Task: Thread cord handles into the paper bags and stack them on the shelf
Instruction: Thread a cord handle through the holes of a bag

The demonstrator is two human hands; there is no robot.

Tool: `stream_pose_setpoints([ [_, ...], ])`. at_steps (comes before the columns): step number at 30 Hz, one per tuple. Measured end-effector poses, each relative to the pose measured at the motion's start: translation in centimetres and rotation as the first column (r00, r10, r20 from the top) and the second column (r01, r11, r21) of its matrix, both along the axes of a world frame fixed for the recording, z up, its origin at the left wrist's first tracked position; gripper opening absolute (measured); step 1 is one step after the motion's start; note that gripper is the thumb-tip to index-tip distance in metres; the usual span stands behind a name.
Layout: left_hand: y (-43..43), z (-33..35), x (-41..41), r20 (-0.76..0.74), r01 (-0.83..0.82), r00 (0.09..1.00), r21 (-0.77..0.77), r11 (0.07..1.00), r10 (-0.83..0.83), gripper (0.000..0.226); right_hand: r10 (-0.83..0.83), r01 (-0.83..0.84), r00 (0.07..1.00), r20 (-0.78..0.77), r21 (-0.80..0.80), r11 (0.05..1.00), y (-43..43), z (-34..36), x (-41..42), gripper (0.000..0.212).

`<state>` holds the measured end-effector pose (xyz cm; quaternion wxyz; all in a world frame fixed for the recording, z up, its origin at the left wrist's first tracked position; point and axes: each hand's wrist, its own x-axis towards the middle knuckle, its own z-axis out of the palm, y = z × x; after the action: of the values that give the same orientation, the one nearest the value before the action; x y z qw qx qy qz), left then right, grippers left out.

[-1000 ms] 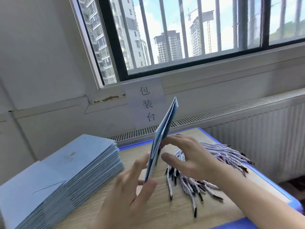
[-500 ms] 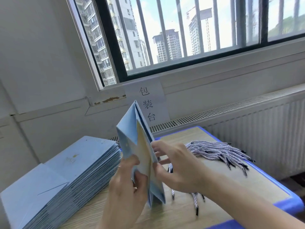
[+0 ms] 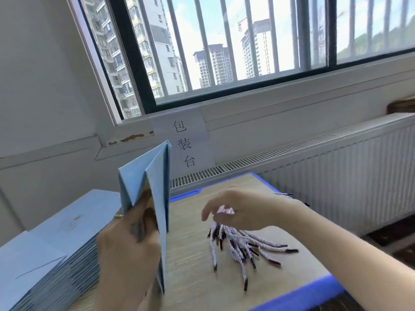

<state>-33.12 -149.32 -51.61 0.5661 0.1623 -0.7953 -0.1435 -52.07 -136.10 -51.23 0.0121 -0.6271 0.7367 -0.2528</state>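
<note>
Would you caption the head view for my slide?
Left hand holds a blue paper bag upright; right hand hovers over cords.

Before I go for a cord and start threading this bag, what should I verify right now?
1. Grip: the left hand holds the paper bag upright: ok.
2. The bag's panels are spread apart at the top: ok.
3. The right hand is over the cord pile: ok.
4. A single cord is pinched in the right hand: cannot tell, the fingers are blurred.
5. Handle holes on the bag are located: cannot tell, none show.
6. The stack of flat bags is apart from the cords, on the left of the table: ok.
</note>
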Motion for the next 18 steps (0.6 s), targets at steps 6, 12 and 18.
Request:
stream_pose_setpoints([
  [6,-1.6,0.7,2.7,0.295,0.185,0.935,0.065,0.981,-0.196,0.043,-0.056,0.074,0.991,-0.124,0.149,0.986,0.7,-3.1,-3.2,0.036],
  [12,-1.8,1.5,0.6,0.114,0.140,0.980,0.179,0.974,-0.162,0.048,-0.027,0.039,0.984,-0.177,0.061,0.997,0.2,-3.4,-2.5,0.023],
  [18,-1.6,1.2,-2.2,0.003,0.134,0.991,0.198,0.971,-0.137,0.058,0.033,-0.038,0.968,-0.250,-0.016,0.999,0.0,-3.9,-2.2,0.012],
])
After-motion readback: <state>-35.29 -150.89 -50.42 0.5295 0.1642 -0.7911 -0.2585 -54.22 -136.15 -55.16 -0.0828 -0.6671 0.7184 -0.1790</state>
